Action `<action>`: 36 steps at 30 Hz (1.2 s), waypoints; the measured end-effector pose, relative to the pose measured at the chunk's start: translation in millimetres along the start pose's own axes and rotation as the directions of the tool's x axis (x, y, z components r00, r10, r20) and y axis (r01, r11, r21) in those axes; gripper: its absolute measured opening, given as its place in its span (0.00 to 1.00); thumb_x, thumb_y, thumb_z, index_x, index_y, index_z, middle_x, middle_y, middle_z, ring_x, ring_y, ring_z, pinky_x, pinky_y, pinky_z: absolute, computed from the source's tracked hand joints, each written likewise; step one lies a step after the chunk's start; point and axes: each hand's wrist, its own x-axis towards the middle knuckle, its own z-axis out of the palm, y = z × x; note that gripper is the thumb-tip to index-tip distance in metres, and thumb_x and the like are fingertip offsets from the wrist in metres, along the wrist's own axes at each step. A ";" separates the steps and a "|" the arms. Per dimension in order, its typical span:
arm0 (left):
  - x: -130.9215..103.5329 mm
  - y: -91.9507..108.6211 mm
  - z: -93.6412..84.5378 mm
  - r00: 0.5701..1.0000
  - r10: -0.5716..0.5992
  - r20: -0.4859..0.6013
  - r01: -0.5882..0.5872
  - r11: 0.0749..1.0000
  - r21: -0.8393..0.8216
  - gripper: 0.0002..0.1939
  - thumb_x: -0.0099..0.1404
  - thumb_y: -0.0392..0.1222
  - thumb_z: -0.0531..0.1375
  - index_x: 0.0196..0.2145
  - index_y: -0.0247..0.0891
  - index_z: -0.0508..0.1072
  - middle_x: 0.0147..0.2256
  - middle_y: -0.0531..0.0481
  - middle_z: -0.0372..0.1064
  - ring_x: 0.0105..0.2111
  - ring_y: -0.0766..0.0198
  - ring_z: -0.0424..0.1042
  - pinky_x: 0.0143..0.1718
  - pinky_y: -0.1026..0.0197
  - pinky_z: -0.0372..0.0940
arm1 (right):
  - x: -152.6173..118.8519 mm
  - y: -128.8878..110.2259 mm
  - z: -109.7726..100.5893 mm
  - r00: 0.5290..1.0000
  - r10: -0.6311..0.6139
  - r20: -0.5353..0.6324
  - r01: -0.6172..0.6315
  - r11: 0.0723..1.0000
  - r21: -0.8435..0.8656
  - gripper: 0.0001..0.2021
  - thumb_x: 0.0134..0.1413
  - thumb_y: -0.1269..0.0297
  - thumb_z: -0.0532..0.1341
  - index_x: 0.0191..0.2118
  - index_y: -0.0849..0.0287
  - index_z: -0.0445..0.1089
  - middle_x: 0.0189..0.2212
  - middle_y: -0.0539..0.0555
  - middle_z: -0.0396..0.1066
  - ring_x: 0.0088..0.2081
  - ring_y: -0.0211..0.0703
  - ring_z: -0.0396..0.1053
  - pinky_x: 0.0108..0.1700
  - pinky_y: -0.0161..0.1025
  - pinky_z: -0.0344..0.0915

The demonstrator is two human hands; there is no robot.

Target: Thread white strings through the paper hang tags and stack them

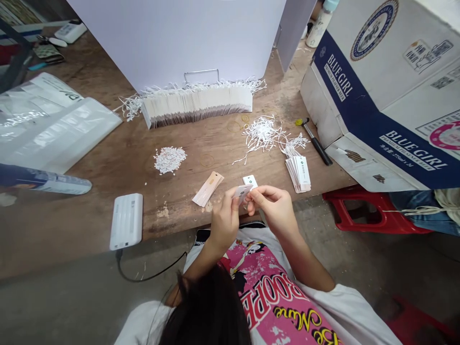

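Note:
Over the table's front edge, my left hand (225, 215) grips a white hang tag (242, 192) between thumb and fingers. My right hand (273, 206) is pinched at the tag's right end; whatever lies between its fingertips is too small to make out. Just beyond my fingers lies another white tag (250, 180). Left of my hands is a small stack of beige tags (208, 188). To the right, a bundle of strung white tags (299, 173) sits near a tangle of white strings (261, 133).
A long row of strung tags (197, 104) stands against a pale panel (179, 38). Small white pieces (170, 160), a power bank (126, 221) and a spray can (46, 179) are at left. At right are a hammer-like tool (318, 143), a beer carton (381, 96) and a red stool (373, 215).

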 end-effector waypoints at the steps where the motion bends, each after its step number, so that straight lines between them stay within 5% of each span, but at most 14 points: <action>1: -0.5 -0.4 0.4 0.999 0.046 -0.012 -0.046 0.998 0.041 0.11 0.71 0.37 0.48 0.48 0.38 0.66 0.38 0.48 0.74 0.36 0.65 0.74 0.36 0.64 0.66 | -1.3 2.7 -0.6 1.000 0.008 0.005 -0.008 1.000 0.028 0.10 0.51 0.60 0.66 0.27 0.61 0.75 0.19 0.50 0.72 0.20 0.35 0.69 0.26 0.32 0.70; 8: -4.5 -4.6 5.4 0.970 0.235 0.053 -0.237 0.971 0.032 0.16 0.69 0.30 0.48 0.50 0.39 0.65 0.44 0.46 0.73 0.46 0.64 0.73 0.47 0.62 0.66 | -6.8 5.6 -10.7 0.994 0.089 0.060 -0.097 0.985 0.140 0.08 0.48 0.62 0.68 0.26 0.62 0.74 0.21 0.50 0.72 0.19 0.33 0.67 0.22 0.30 0.66; 15: -3.8 -6.5 7.2 0.947 0.304 0.105 -0.304 0.952 -0.019 0.18 0.67 0.27 0.49 0.52 0.40 0.65 0.46 0.44 0.69 0.47 0.63 0.70 0.47 0.61 0.67 | -15.8 13.8 -5.9 0.990 -0.019 -0.143 0.039 0.990 0.136 0.10 0.48 0.63 0.68 0.25 0.62 0.70 0.19 0.48 0.71 0.15 0.28 0.61 0.17 0.26 0.58; 18: -6.1 -6.3 8.4 0.938 0.333 0.094 -0.325 0.942 -0.087 0.18 0.68 0.27 0.48 0.52 0.41 0.65 0.44 0.46 0.69 0.45 0.64 0.71 0.45 0.62 0.67 | -22.2 16.6 -0.9 0.957 -0.094 -0.274 0.138 0.979 0.148 0.12 0.46 0.65 0.70 0.35 0.56 0.67 0.17 0.43 0.71 0.11 0.30 0.59 0.14 0.27 0.56; 20: -8.4 -6.1 8.8 0.937 0.338 0.088 -0.324 0.935 -0.142 0.18 0.68 0.28 0.48 0.52 0.42 0.64 0.44 0.46 0.70 0.45 0.65 0.71 0.44 0.63 0.67 | -26.2 15.7 -0.2 0.958 -0.115 -0.263 0.151 0.981 0.122 0.16 0.47 0.64 0.69 0.41 0.53 0.66 0.17 0.42 0.71 0.10 0.31 0.59 0.13 0.28 0.56; 24: -11.1 -6.3 8.1 0.936 0.316 0.155 -0.269 0.926 -0.263 0.17 0.69 0.31 0.48 0.52 0.43 0.65 0.46 0.46 0.70 0.46 0.64 0.71 0.44 0.62 0.67 | -31.9 11.9 -6.6 0.985 -0.125 -0.118 0.122 0.992 -0.030 0.07 0.51 0.61 0.66 0.35 0.56 0.75 0.15 0.46 0.68 0.11 0.31 0.57 0.12 0.30 0.53; 26: -11.5 -6.2 8.3 0.940 0.280 0.194 -0.209 0.924 -0.320 0.16 0.69 0.31 0.48 0.51 0.43 0.66 0.45 0.47 0.70 0.45 0.64 0.71 0.45 0.62 0.66 | -32.9 11.6 -11.2 0.974 -0.176 -0.142 0.161 0.981 -0.110 0.03 0.51 0.63 0.66 0.32 0.55 0.78 0.15 0.46 0.66 0.12 0.31 0.56 0.13 0.31 0.52; 32: -11.7 -6.7 10.9 0.958 0.127 0.257 -0.035 0.942 -0.333 0.13 0.71 0.35 0.47 0.46 0.40 0.69 0.43 0.45 0.70 0.43 0.63 0.70 0.44 0.60 0.66 | -31.8 7.2 -22.7 0.893 -0.359 -0.272 0.306 0.927 -0.218 0.06 0.48 0.69 0.68 0.33 0.50 0.79 0.39 0.51 0.65 0.20 0.26 0.61 0.17 0.31 0.55; 36: -12.1 -8.7 11.4 0.951 -0.010 0.310 0.108 0.948 -0.299 0.14 0.72 0.39 0.46 0.48 0.39 0.68 0.45 0.44 0.70 0.40 0.63 0.71 0.42 0.60 0.67 | -34.9 -6.4 -29.9 0.915 -0.325 -0.237 0.319 0.946 -0.064 0.05 0.52 0.69 0.66 0.34 0.52 0.78 0.26 0.48 0.67 0.16 0.29 0.60 0.14 0.30 0.52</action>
